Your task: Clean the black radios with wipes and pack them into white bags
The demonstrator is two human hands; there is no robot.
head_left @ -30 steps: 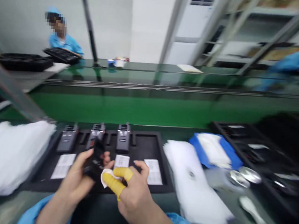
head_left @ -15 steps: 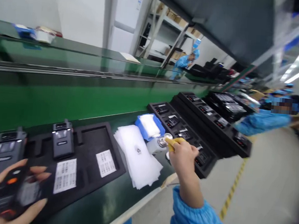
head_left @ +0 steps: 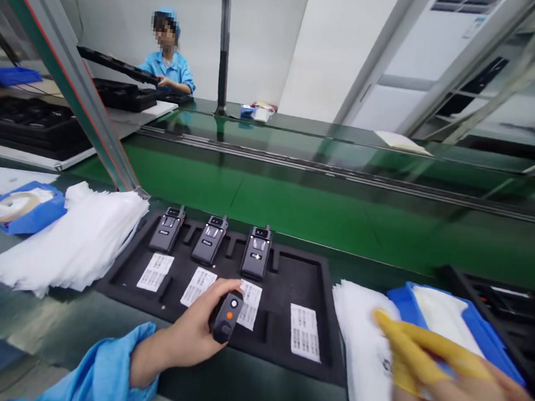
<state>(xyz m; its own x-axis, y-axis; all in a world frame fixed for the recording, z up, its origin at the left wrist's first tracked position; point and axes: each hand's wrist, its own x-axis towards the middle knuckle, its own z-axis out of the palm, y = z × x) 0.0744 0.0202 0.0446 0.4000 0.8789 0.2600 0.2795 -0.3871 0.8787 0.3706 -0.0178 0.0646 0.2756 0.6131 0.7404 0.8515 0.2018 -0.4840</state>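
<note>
My left hand (head_left: pixel 190 331) is wrapped round a black handheld radio (head_left: pixel 227 315), its end with a white and an orange button facing me. It is held over the front edge of a black foam tray (head_left: pixel 278 345). In the tray lie three similar radios, the nearest one (head_left: pixel 256 255) just beyond my hand, and white label sheets (head_left: pixel 305 332). My right hand (head_left: pixel 453 379), blurred, wears yellow finger cots and hovers over a stack of white bags (head_left: pixel 365 365). Whether its fingers pinch anything is unclear. A blue bin of white wipes (head_left: pixel 445 309) is partly behind it.
More white sleeves (head_left: pixel 67 239) and a blue bin (head_left: pixel 37 211) with a tape roll lie at left. A metal post (head_left: pixel 84 97) rises by the tray. Another black tray (head_left: pixel 498 295) is at right. Across the green divider, a co-worker (head_left: pixel 169 67) in blue holds a black tray.
My view has swung left. My right hand has left the metal-topped bottle and moved over the white bags. My left hand still holds the radio, now over the tray's front.
</note>
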